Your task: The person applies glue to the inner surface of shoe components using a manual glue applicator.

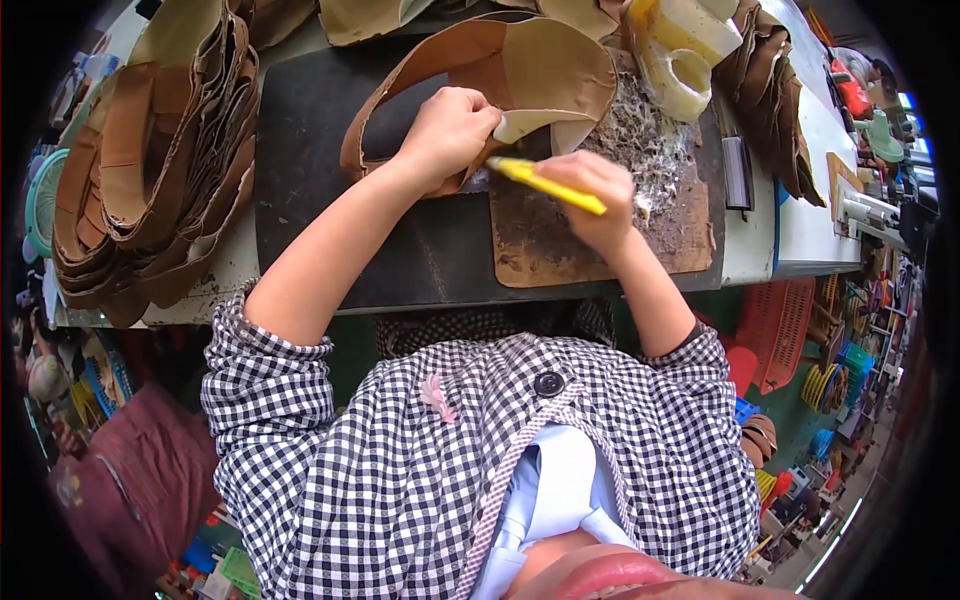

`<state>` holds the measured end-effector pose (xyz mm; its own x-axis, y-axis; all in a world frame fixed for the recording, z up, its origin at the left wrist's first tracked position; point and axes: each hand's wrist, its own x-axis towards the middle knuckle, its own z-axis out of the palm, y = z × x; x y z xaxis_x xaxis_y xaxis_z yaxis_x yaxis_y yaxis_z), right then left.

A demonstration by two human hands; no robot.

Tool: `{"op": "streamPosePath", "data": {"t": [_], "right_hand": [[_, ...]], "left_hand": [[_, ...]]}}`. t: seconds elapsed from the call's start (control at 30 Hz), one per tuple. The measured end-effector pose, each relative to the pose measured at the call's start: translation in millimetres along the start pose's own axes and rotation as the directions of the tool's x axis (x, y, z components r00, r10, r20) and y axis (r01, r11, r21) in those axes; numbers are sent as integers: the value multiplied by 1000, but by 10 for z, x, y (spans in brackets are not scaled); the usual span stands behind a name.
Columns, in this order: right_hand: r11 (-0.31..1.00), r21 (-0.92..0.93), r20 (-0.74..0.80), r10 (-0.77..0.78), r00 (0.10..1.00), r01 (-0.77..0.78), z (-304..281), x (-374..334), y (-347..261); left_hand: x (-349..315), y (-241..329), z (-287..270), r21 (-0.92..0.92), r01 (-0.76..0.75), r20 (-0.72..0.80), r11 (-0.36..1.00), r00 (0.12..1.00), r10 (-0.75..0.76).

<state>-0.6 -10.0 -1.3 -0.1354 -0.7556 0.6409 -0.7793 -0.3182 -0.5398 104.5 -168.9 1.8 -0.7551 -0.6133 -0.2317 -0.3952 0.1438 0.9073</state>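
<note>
My left hand (448,130) is closed on the near edge of a brown leather strip (555,65), which stands up as a wide loop with its pale tan inner side showing. A small whitish flap of the strip is folded out by the fingertips. In my right hand (598,198) is a yellow stick-shaped tool (545,184), slanted with its tip toward the left fingers. The tip is blurred and close to the strip; whether it touches cannot be made out. Below the loop lies a black mat (370,265), and under my right hand a stained brown board (545,250).
Stacks of brown leather strips (190,190) hang over the table's left edge. A glue-crusted, yellowish container (685,75) stands at the back right beside dried grey residue (640,130). More dark leather (775,100) lies farther right. A red plastic crate (777,330) is below the table.
</note>
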Motion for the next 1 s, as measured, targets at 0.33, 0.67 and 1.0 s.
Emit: {"op": "streamPosePath", "data": {"t": [0.33, 0.67, 1.0], "right_hand": [[971, -209, 225, 159, 961, -112, -536, 346, 147], [753, -560, -494, 32, 869, -346, -1309, 334, 850], [946, 91, -352, 322, 879, -310, -1700, 162, 940]], "left_hand": [[-116, 217, 31, 439, -286, 55, 852, 955, 293], [-471, 442, 441, 845, -516, 364, 139, 746, 558], [-472, 1056, -338, 806, -592, 276, -14, 355, 893]]}}
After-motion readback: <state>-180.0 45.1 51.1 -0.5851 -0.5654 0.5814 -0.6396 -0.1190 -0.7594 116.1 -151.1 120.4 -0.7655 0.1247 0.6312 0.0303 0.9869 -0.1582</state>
